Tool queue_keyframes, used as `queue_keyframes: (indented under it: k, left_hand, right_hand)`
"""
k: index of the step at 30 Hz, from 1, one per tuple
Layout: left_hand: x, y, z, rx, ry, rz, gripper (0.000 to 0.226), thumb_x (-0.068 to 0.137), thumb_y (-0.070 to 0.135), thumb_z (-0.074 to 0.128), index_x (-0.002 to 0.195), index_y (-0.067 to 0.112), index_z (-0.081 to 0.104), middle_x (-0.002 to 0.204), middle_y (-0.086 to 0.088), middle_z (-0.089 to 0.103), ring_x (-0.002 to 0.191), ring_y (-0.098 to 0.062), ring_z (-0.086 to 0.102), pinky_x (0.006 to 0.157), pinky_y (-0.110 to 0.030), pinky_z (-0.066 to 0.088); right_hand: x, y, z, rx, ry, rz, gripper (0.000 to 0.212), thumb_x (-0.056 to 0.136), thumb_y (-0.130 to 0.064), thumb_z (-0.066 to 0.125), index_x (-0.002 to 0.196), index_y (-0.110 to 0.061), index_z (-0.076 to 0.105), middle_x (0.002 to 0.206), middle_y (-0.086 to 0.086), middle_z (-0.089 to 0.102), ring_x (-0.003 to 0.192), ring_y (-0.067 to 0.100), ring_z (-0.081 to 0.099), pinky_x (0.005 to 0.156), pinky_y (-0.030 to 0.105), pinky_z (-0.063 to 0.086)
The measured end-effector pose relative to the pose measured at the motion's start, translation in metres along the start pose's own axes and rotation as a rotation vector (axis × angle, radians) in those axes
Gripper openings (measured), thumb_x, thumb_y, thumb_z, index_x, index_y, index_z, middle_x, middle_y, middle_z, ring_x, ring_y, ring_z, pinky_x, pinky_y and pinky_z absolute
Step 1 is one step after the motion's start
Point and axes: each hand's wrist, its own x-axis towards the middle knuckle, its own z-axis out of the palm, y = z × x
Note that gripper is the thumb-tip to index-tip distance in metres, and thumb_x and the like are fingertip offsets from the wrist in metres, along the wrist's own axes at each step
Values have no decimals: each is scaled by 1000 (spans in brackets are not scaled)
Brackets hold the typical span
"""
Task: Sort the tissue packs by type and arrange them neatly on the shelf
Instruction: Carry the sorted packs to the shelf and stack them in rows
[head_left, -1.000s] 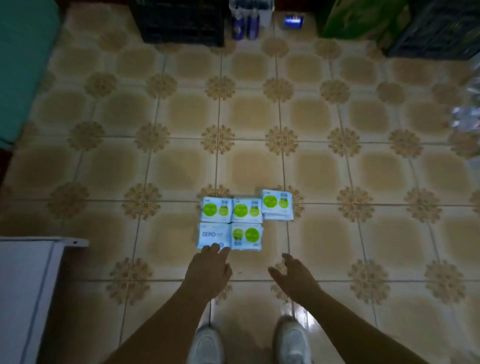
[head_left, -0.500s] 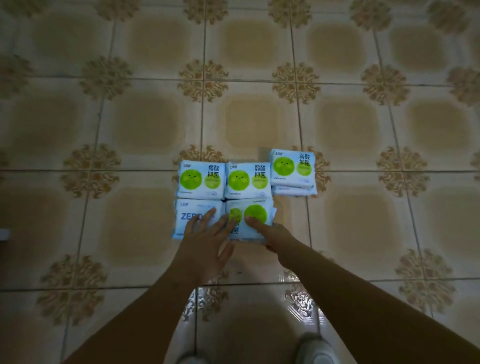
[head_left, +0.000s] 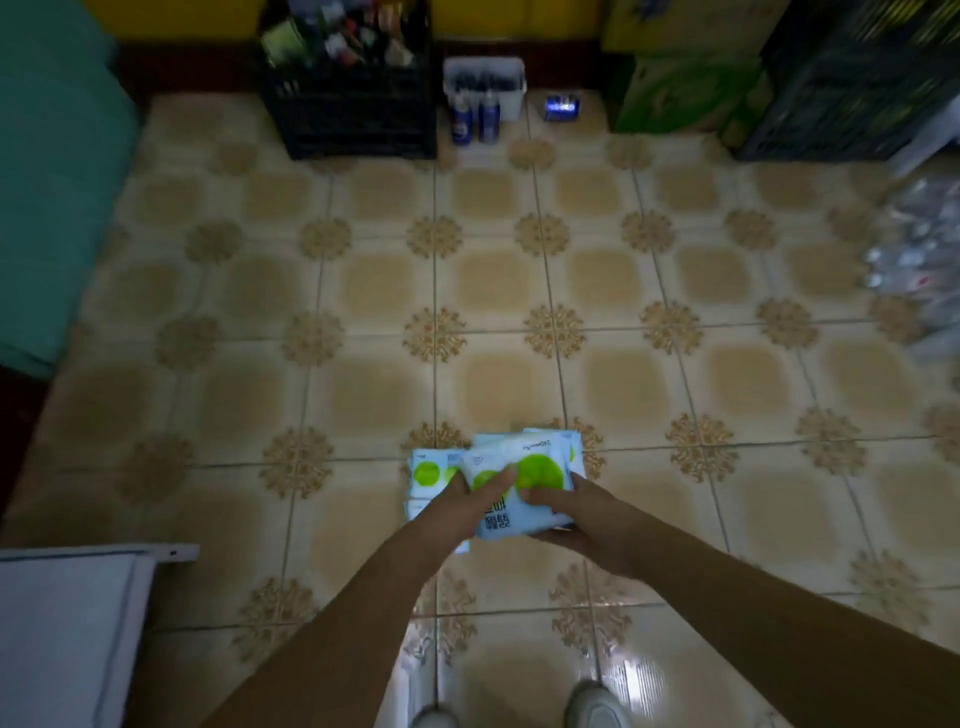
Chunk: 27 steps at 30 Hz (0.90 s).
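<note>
A light-blue tissue pack with green circles is lifted off the tiled floor, held between both hands. My left hand grips its left side with the thumb on top. My right hand grips its right and lower side. More packs of the same look lie on the floor just behind and left of the held one, partly hidden by my hands. Another pack edge peeks out behind the held pack.
A white shelf corner stands at the lower left. A black crate, blue bottles, green boxes and a dark crate line the far wall. A teal surface runs along the left. Plastic bags lie right.
Both hands went from resting on the front packs on the floor to gripping a green-circle pack and raising it. The camera tilted up, showing the far wall again.
</note>
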Motion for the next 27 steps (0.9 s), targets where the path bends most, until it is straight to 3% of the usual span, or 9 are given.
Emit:
queue_keyframes:
  k: [4,7,12,16,18,19,22,25,27]
  left_hand:
    - [-128,134,-9,-68,8,165,52,84,48,64,129,22,62,112,-4,74,96,-18,73,67,-22,57]
    - [-248,221,-14,-66,6,302,38,94,35,61,128,19,62,111,0,75,97,-15,73,70,-20,55]
    - [-438,301,-25,-84,134,500,33,89,27,69,121,20,65,107,0,76,98,-16,73,76,-22,57]
    - [-549,304,-28,-208,377,634,48,80,25,79,123,16,60,111,-5,75,103,-26,72,93,-46,56]
    - [-598,291,-25,-244,469,698,48,82,23,79,125,17,59,114,-7,74,105,-28,71,95,-49,55]
    - [-612,285,-21,-255,483,714,44,85,20,76,126,16,60,114,-7,73,105,-28,71,94,-48,55]
    - [-684,245,-12,-358,722,776,42,89,18,73,128,17,59,116,-4,73,107,-27,70,94,-49,55]
    - [-750,203,3,-425,904,811,43,89,18,74,129,17,58,118,-4,72,109,-27,69,92,-49,56]
    - [-795,173,20,-476,1011,823,30,90,10,70,118,17,61,108,1,76,100,-20,72,82,-37,60]
  right_hand:
    - [-134,-132,52,-70,-108,-106,48,90,-14,68,135,-18,52,124,9,68,115,26,65,102,41,50]
    - [-261,-214,101,-141,-179,-218,45,90,-11,67,133,-18,53,120,8,70,113,24,66,100,40,51]
    - [-445,-284,187,-220,-165,-475,56,81,-45,71,132,-33,54,125,-4,68,115,17,65,106,44,46]
    - [-523,-290,257,-289,-174,-607,64,73,-68,66,128,-36,56,118,-8,71,107,15,69,100,43,51]
    - [-547,-283,292,-367,-216,-647,67,73,-71,66,127,-31,58,111,-6,73,101,14,71,96,42,54]
    - [-550,-279,301,-365,-235,-660,63,76,-67,66,125,-27,61,108,-3,75,98,17,72,95,43,54]
    - [-583,-262,349,-499,-420,-693,49,78,-50,68,116,-19,65,99,0,77,91,19,73,87,43,58]
    - [-618,-234,392,-585,-616,-731,15,92,-20,65,106,-19,62,86,-9,75,71,2,71,61,19,55]
    - [-645,-207,418,-660,-757,-729,23,91,-18,65,114,-16,61,95,-3,75,80,5,72,63,19,54]
